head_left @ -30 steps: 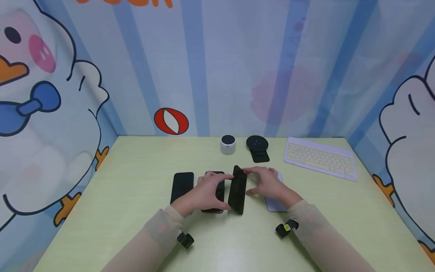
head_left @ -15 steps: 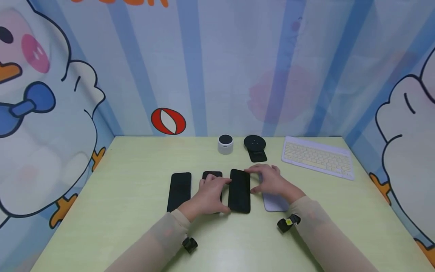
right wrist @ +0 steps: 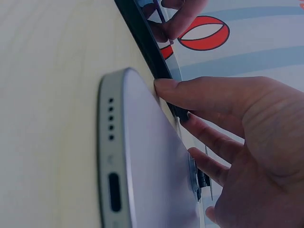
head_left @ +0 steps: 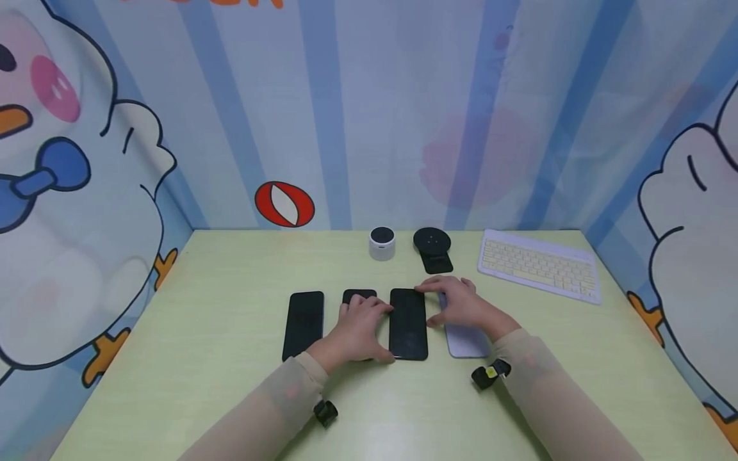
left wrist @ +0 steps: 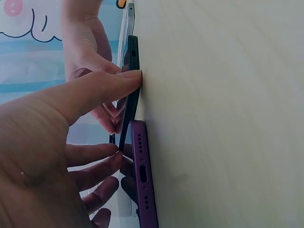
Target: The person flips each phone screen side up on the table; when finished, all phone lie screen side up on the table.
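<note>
Black phone framed by two hands on the table

A black phone (head_left: pixel 408 328) is laid flat, screen up, on a pale wooden table (head_left: pixel 242 269), third from the left in a row of four. Its left edge is touched by the left hand (head_left: pixel 356 326), whose thumb is placed at the near corner and whose forefinger is set farther up; thumb and fingers are spread wide. Its right side is met by the right hand (head_left: pixel 458 301), with the forefinger placed at the far corner, the thumb lower down, and a wide gap left between the two. How firmly the phone is pressed cannot be told.

A purple-edged phone (left wrist: pixel 144 175) is partly covered by the left hand; whether it is touched cannot be told. Another dark phone (head_left: pixel 303 325) is placed at the row's left end. A lilac phone (head_left: pixel 467 340) is set at the right end, back up, partly hidden by the right hand.

Behind the row, a small white speaker (head_left: pixel 382 244), a round-headed black stand (head_left: pixel 434 248) and a lilac keyboard (head_left: pixel 539 266) are lined up near the far edge. The table is backed by a blue striped curtain (head_left: pixel 380 128).
</note>
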Motion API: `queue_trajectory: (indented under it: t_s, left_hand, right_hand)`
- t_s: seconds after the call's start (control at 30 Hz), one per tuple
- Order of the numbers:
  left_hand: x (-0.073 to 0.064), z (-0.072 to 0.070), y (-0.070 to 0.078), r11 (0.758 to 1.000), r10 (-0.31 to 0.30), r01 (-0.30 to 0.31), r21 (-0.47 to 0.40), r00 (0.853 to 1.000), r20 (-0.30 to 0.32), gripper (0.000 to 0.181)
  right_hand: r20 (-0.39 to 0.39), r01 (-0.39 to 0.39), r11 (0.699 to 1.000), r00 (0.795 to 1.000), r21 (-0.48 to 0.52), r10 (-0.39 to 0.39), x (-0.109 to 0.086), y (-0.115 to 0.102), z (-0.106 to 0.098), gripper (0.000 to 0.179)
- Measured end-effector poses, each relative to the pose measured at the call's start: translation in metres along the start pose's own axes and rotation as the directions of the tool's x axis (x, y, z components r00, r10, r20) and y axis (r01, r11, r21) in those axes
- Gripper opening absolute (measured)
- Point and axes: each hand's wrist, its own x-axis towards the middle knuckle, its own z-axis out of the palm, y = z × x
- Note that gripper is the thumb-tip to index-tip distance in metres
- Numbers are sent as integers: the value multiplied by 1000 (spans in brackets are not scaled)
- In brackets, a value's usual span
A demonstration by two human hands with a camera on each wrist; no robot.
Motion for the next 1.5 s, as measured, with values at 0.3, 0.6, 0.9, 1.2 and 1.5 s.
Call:
queue_trajectory:
  t_s: [0.3, 0.6, 0.9, 1.2, 1.5]
  left_hand:
    - [0, -1, 1, 1000, 4, -4, 7, 1000, 11, 92]
    - [0, 0, 3, 997, 62, -64, -51, 997, -34, 89]
    - [6, 5, 21, 992, 124, -124, 0, 991, -43, 80]
    - [24, 19, 49, 982, 186, -187, 41, 982, 22, 73]
    - [36, 30, 64, 968, 227, -229, 101, 973, 30, 73]
  right_hand:
    - [-15, -12, 1000, 1000, -29, 11, -10, 2, -4, 66]
    - [-108, -43, 999, 993, 1, 42, -35, 21, -12, 62]
    - [-85, -95, 986, 991, 138, 107, -56, 41, -21, 61]
    - [-63, -38, 989, 997, 145, 48, -62, 54, -29, 45]
    - [-47, -44, 996, 998, 73, 48, -63, 61, -32, 57]
